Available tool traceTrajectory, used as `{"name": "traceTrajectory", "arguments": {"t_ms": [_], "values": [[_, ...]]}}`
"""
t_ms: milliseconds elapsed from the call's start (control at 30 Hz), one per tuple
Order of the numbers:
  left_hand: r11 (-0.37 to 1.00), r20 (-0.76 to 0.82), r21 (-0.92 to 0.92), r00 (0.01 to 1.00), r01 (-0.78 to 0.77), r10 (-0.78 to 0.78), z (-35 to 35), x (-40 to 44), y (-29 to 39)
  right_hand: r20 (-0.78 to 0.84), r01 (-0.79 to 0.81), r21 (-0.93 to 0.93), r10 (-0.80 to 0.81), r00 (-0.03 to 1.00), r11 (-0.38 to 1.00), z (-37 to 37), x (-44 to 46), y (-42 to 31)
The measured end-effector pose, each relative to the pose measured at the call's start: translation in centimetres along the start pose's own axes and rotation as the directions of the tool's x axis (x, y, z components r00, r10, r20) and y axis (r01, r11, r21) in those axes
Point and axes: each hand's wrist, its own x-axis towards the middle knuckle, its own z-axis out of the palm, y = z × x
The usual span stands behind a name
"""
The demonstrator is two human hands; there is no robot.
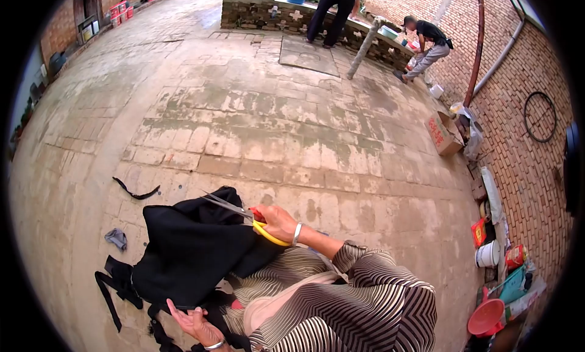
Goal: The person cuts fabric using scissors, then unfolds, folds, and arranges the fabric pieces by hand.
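Observation:
In the head view my right hand (277, 223) is closed around scissors (261, 226) with red and yellow handles. Their blades point left, slightly apart, over the upper edge of a large black cloth (183, 248) spread across my lap. My left hand (195, 324) lies at the cloth's lower edge, fingers stretched out and touching or close beside it. Black cloth scraps (119, 279) are on the ground to the left. A thin black strip (137, 190) and a small grey cloth piece (116, 238) lie farther out.
Worn paving (262, 138) stretches ahead. Along the right brick wall stand a cardboard box (443, 132), a white bucket (487, 253) and a red dipper (485, 315). Two people bend by a low brick wall (256, 14) at the back; a post (364, 49) leans there.

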Motion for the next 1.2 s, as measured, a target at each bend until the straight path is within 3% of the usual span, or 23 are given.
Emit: {"name": "traceTrajectory", "arguments": {"t_ms": [100, 200, 767, 1100, 1200], "values": [[1.000, 0.012, -0.011, 1.000, 0.009, -0.009, 0.2, 0.0, 0.4, -0.028, 0.074, 0.165, -0.070, 0.997, 0.984, -0.1, -0.1, -0.6], [1.000, 0.022, -0.019, 1.000, 0.008, -0.007, 0.1, -0.1, 0.4, -0.008, 0.047, 0.196, -0.046, 0.999, 0.979, -0.4, -0.2, -1.5], [0.999, 0.015, -0.017, 0.999, 0.042, -0.042, -0.6, -0.1, -0.2, 0.066, 0.052, 0.178, -0.064, 0.996, 0.983, 3.8, -0.7, -0.8], [1.000, 0.008, 0.014, 1.000, 0.007, -0.007, -0.8, 0.1, 0.1, 0.111, 0.044, 0.163, -0.063, 0.992, 0.986, 2.7, -0.8, -2.2], [0.998, -0.003, -0.026, 0.998, 0.062, -0.062, -0.7, 0.0, 0.5, 0.106, 0.068, 0.172, -0.087, 0.991, 0.983, 2.4, -0.8, -2.3]]}}
